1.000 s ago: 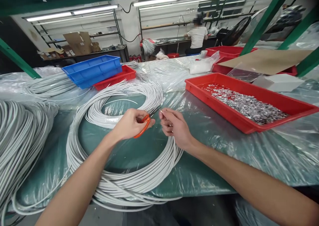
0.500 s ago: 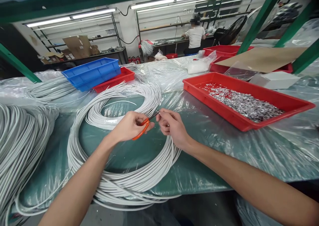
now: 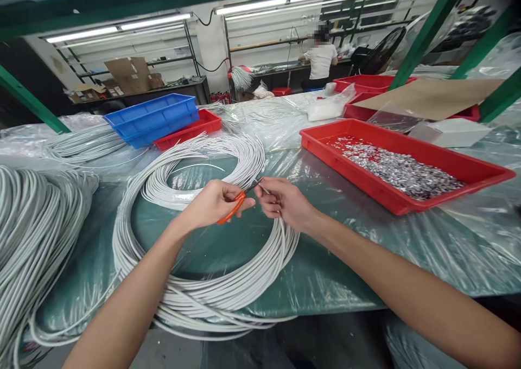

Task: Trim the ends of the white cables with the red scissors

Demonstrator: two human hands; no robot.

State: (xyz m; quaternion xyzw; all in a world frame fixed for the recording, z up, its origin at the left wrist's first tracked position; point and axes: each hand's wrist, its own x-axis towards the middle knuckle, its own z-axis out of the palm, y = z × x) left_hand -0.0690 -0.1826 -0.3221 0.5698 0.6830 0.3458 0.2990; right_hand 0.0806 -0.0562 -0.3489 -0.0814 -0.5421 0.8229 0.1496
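My left hand (image 3: 211, 203) is closed round the orange handles of a pair of scissors (image 3: 235, 207), whose dark blades point right toward my other hand. My right hand (image 3: 287, 202) is pinched on the end of a thin cable (image 3: 265, 190) beside the blade tips. Both hands hover over a large coil of white cables (image 3: 244, 285) lying on the green table. Behind them lies a smaller ring of white cables (image 3: 252, 154). How the blades meet the cable is too small to make out.
A red tray (image 3: 350, 168) of small metal parts stands to the right. A thick cable bundle (image 3: 36, 244) lies at the left. Blue (image 3: 154, 120) and red (image 3: 207, 122) trays sit behind the coils. Green posts rise on both sides; a person (image 3: 321, 59) is at a far bench.
My right hand has turned slightly and its fingers have shifted, so more of the cable end shows. The scissors stay in my left hand. The view has moved a little.
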